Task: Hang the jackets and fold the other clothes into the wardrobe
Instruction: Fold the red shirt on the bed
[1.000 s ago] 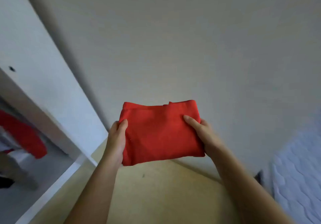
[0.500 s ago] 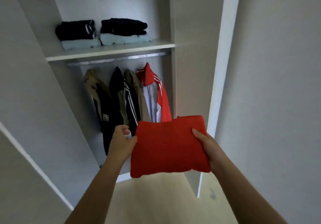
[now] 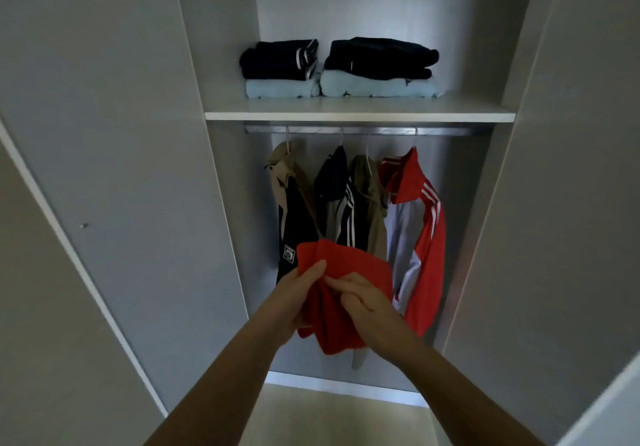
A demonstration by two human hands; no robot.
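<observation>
- Head view: red cloth [image 3: 353, 262] well below shelf [image 3: 360, 112], before hung jackets [image 3: 332, 186].
- Gripped by both: left hand [image 3: 294, 293] curled round left edge, right hand [image 3: 367, 303] pinching middle.
- Bunched, long axis hanging down from grip; shelf straight above, both hands about equally near.
- Stacks [image 3: 339, 68] on shelf; likely goes on top.
- Badge [image 3: 288, 254] on one jacket unreadable; white stripes [image 3: 431, 201], no legible brand.

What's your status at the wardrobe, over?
Left grip and right grip both on the red cloth, below the shelf. Two stacks on the shelf, bare board at its right end. Jackets hang behind the cloth.
</observation>
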